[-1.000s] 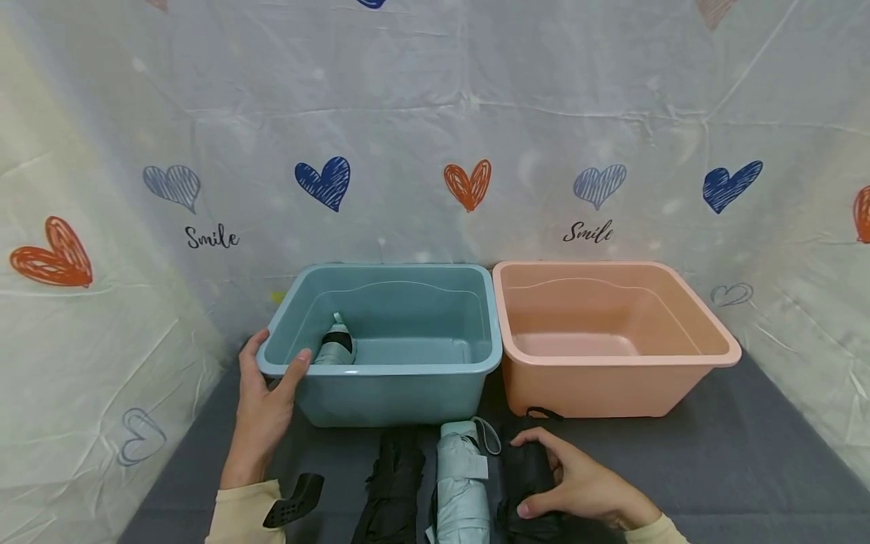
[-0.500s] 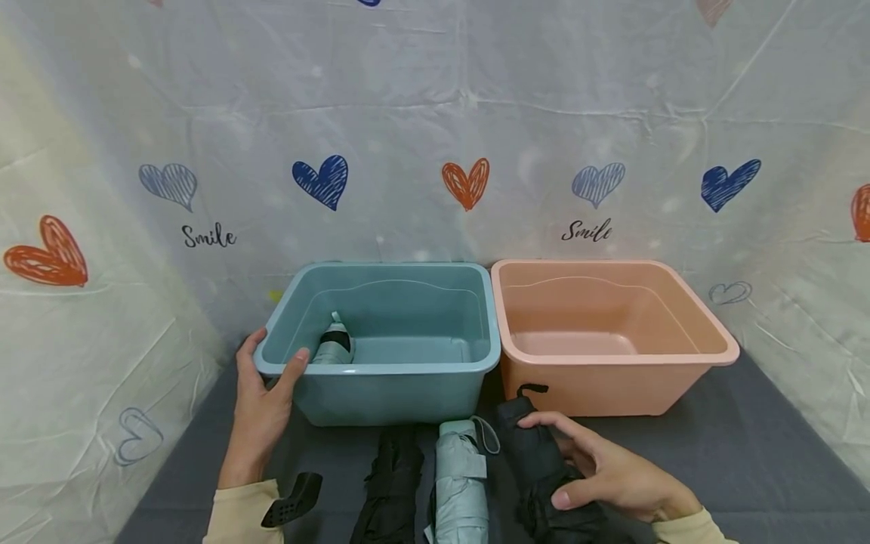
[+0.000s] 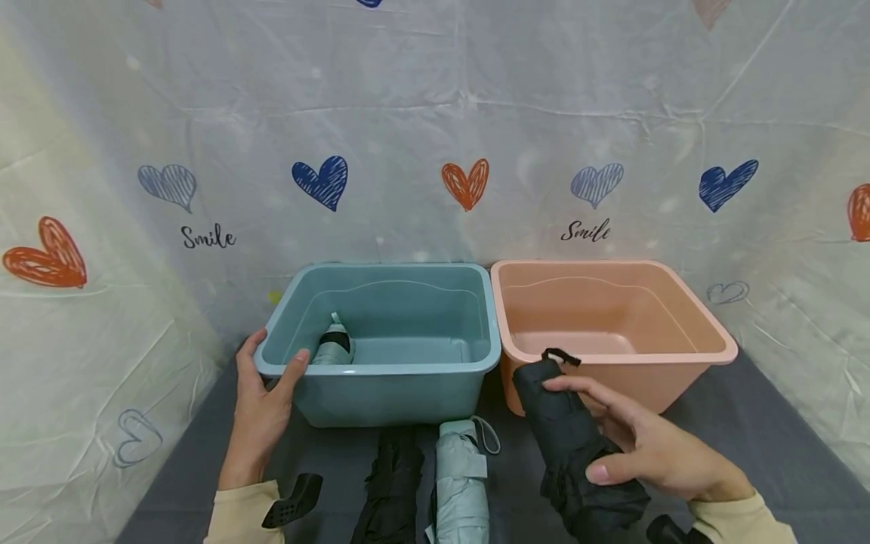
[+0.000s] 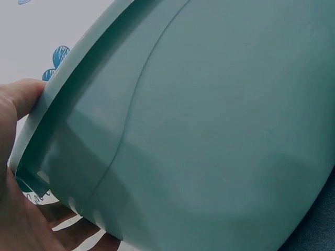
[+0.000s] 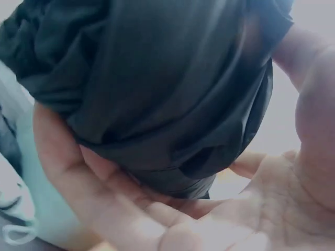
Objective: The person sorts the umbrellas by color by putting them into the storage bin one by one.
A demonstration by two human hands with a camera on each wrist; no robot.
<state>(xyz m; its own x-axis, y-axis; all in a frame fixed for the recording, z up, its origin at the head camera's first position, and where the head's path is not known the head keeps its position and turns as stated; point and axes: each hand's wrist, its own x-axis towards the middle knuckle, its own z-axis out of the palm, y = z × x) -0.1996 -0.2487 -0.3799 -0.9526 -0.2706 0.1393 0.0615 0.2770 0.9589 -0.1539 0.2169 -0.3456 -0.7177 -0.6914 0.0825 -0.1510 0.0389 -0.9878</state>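
My left hand [image 3: 261,412] grips the near left corner of a blue-green plastic bin [image 3: 401,397], thumb on the rim and fingers round the outer side, as the left wrist view also shows. Inside that bin lies a light-green folded umbrella [image 3: 334,349] with a black band. In my right hand [image 3: 655,446] is a black folded umbrella [image 3: 567,431], lifted off the table and tilted, its strap end overlapping the front of the pink bin [image 3: 598,385]. Up close in the right wrist view, the dark cloth [image 5: 172,94] sits between thumb and fingers.
On the dark table in front of the blue-green bin lie another black folded umbrella [image 3: 390,491] and a pale-green folded umbrella [image 3: 462,483] with a loop strap. The bins stand side by side against a white cloth backdrop [image 3: 408,91] printed with hearts.
My right hand has picked the black umbrella up from the table, moving it up and to the right toward the pink bin's front. The left hand keeps its hold on the rim.
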